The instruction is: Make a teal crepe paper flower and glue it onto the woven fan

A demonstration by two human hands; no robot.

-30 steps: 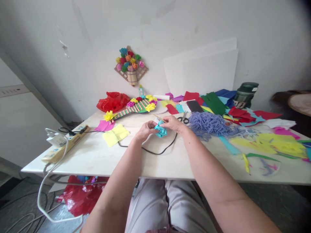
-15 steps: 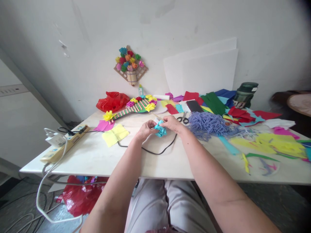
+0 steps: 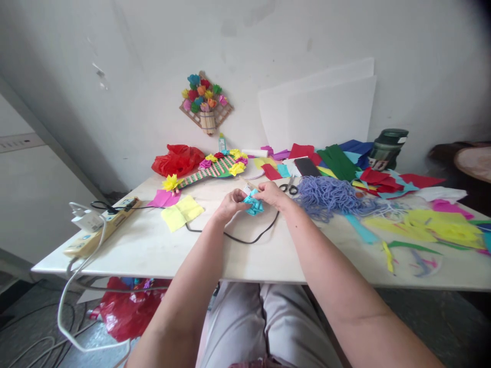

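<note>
A light-blue paper flower (image 3: 253,203) is pinched between my two hands above the middle of the table (image 3: 264,260). From its left side my left hand (image 3: 233,205) grips it with thumb and fingers closed. My right hand (image 3: 271,195) holds its upper right petals between the fingertips. Beneath the hands a black cable (image 3: 249,242) loops over the tabletop. Just right of my right hand lie scissors (image 3: 289,188). Behind the hands rests a green woven-strip panel shaped like a lute (image 3: 210,173), edged with yellow, pink and red paper flowers.
Purple-blue yarn (image 3: 330,197) is heaped on the right, with a dark phone (image 3: 307,167) and coloured paper sheets (image 3: 337,162) behind. Yellow paper (image 3: 182,212) lies left. A power strip (image 3: 103,227) sits at the left edge; a dark green bottle (image 3: 386,148) stands back right.
Both hands stay in almost the same place. The light-blue flower has turned slightly between the fingers, and its petals look a little more spread.
</note>
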